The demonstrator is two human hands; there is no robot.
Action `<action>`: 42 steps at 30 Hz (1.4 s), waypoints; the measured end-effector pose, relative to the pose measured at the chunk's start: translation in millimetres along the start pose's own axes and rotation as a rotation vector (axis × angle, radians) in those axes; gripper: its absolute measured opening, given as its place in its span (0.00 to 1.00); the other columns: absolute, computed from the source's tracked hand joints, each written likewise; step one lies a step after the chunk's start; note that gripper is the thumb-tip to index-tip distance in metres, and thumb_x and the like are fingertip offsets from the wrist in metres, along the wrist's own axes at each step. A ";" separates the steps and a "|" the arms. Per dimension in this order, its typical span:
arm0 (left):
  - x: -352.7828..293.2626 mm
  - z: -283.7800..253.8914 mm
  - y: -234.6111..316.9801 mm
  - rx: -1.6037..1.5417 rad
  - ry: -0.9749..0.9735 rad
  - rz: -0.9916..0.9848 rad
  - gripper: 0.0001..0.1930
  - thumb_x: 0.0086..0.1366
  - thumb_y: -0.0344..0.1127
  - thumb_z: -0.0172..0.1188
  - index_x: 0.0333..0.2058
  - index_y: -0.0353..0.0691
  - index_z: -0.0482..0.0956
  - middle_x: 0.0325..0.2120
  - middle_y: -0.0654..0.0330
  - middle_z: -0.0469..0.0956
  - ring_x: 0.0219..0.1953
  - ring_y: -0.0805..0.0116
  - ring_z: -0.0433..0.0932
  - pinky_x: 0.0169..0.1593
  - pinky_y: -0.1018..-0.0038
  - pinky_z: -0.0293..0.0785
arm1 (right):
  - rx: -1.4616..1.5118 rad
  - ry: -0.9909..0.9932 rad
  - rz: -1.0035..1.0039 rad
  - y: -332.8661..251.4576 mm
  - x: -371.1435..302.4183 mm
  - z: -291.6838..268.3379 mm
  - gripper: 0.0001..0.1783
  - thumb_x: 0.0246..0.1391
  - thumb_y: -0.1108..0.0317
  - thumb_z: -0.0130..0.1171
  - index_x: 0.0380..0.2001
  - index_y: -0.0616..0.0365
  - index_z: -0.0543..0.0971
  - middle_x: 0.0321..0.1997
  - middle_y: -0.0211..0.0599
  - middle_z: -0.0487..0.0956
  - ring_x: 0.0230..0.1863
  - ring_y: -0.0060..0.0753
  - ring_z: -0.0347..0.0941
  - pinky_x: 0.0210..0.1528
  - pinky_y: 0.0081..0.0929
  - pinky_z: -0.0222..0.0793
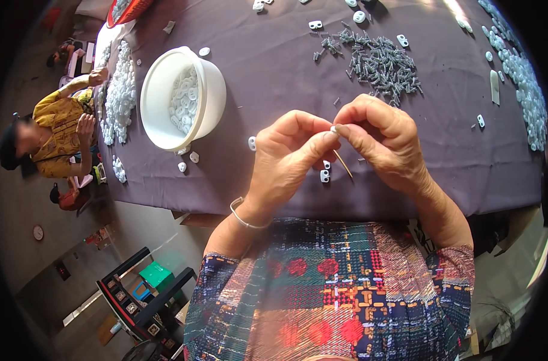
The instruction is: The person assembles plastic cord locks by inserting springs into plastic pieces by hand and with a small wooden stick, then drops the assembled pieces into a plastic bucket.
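My left hand (291,149) and my right hand (383,139) meet fingertip to fingertip over the near part of the table. Both are closed in a pinch on a small white plastic piece (334,129), mostly hidden by the fingers. A thin brown stick (344,164) slants out from beneath my left fingers; where its upper end sits is hidden. Just below the hands lies a white two-holed cord stopper (325,176), with another white piece partly covered by my left hand. Beyond my right hand spreads a heap of small grey metal springs (385,66).
A white tub (217,99) of white plastic parts stands to the left. Piles of white pieces (121,90) line the left edge, and more pieces (523,90) lie along the right. A red basket (128,13) is at the far left. A person in yellow (60,129) sits across the left side.
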State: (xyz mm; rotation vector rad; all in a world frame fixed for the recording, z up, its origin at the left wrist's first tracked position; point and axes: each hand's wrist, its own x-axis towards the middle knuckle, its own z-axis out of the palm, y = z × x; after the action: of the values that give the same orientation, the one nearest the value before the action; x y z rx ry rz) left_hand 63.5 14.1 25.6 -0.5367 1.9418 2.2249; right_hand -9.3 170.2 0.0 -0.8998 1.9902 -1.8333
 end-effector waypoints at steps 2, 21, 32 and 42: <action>2.9 0.0 2.8 -0.009 -0.001 -0.032 0.07 0.58 0.29 0.60 0.33 0.33 0.75 0.25 0.59 0.78 0.26 0.78 0.75 0.27 0.84 0.71 | 0.256 0.022 0.242 -4.2 -3.2 2.4 0.05 0.53 0.73 0.56 0.32 0.63 0.75 0.27 0.27 0.73 0.24 0.12 0.66 0.26 0.10 0.62; 32.5 -22.8 -8.0 1.186 -0.275 0.687 0.07 0.46 0.32 0.64 0.25 0.44 0.76 0.23 0.65 0.71 0.28 0.64 0.69 0.33 0.71 0.69 | 0.233 0.108 0.239 -7.7 -4.6 -5.1 0.05 0.54 0.74 0.55 0.34 0.63 0.74 0.28 0.23 0.72 0.29 0.10 0.65 0.31 0.09 0.62; 29.3 -25.3 -14.1 1.249 -0.323 0.788 0.11 0.44 0.30 0.65 0.26 0.43 0.72 0.26 0.65 0.71 0.30 0.63 0.70 0.36 0.71 0.68 | 0.172 0.060 0.222 -7.5 -3.8 -6.0 0.04 0.53 0.76 0.55 0.32 0.65 0.74 0.28 0.24 0.72 0.30 0.10 0.66 0.32 0.09 0.63; 30.1 -26.3 -17.3 0.881 -0.036 0.604 0.09 0.51 0.19 0.58 0.30 0.36 0.71 0.29 0.60 0.76 0.27 0.74 0.74 0.29 0.81 0.71 | -0.096 0.104 0.024 -2.7 -1.8 -0.6 0.02 0.49 0.78 0.55 0.28 0.65 0.74 0.24 0.28 0.73 0.24 0.13 0.66 0.27 0.13 0.65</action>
State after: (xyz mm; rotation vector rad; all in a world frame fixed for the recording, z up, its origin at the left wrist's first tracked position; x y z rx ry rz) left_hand 46.0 -12.8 -3.8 0.2440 3.0062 1.2753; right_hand -7.6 171.8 2.3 -0.8184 2.1592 -1.8198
